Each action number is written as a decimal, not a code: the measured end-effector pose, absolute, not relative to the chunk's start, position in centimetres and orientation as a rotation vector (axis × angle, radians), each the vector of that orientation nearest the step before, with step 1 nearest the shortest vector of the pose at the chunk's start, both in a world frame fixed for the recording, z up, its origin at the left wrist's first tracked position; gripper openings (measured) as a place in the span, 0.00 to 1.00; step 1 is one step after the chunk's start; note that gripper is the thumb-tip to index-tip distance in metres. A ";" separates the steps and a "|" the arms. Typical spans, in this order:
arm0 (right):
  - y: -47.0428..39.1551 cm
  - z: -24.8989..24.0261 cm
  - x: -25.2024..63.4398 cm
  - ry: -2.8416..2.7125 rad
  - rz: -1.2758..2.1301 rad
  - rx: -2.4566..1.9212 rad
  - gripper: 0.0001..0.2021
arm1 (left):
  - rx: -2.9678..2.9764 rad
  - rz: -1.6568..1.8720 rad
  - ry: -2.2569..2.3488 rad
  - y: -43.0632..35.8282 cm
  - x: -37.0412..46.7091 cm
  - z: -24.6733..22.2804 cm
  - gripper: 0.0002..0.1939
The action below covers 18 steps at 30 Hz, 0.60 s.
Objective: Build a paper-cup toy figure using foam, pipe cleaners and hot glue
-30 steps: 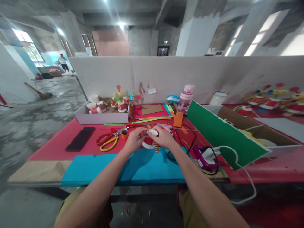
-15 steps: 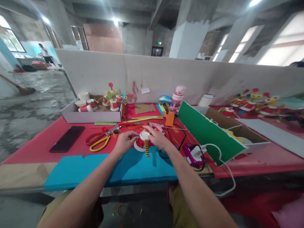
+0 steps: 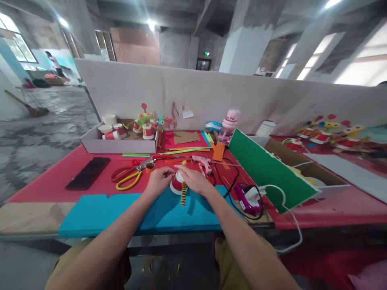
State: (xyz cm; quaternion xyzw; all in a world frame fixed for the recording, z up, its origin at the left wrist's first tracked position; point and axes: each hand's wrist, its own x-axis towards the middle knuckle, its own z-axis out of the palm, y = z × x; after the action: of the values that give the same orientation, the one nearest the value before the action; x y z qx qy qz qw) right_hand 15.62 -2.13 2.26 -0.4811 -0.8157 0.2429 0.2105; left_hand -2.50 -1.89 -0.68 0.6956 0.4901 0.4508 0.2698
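Note:
A red-and-white paper cup (image 3: 175,186) stands upside down on the blue board (image 3: 117,213). Down its front hangs a yellow-and-dark accordion-folded paper strip (image 3: 183,195). My left hand (image 3: 159,180) is closed, its fingertips against the cup's left side. Over the top and right side of the cup lies my right hand (image 3: 196,180), its fingers closed round it and covering much of the top. A small yellow piece (image 3: 184,162) shows just beyond the right fingertips; whether it is attached to the cup is hidden.
Red-and-yellow-handled pliers (image 3: 130,177), a paper roll (image 3: 150,167) and a phone (image 3: 88,173) lie left. A pink glue gun (image 3: 203,163) and purple power socket (image 3: 248,199) with cables are right. A cup-filled box (image 3: 121,147), a green-sided box (image 3: 269,173) and figures (image 3: 323,135) stand farther off.
The right hand has shifted further left over the cup, covering more of its top. The cup has turned or tilted slightly, and its folded strip hangs lower. The view has moved slightly.

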 end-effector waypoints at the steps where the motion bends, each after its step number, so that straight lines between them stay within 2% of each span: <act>1: -2.1 2.2 15.2 -2.245 0.642 -1.375 0.24 | 1.851 1.210 1.340 -1.9 -2.6 -0.7 0.08; 7: -1.8 1.7 13.9 -2.152 0.478 -1.465 0.28 | 1.744 1.124 1.420 -2.2 -3.4 -0.4 0.10; 18: -2.3 1.7 13.3 -2.170 0.383 -1.575 0.27 | 1.658 1.067 1.499 -3.5 -3.5 0.2 0.08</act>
State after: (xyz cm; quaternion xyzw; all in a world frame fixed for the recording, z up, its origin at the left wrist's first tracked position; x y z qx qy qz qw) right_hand 13.33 -2.26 1.70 -0.5680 -0.7825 0.1380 0.2148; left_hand -3.53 -3.55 0.24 0.6327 0.5722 0.4072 0.3263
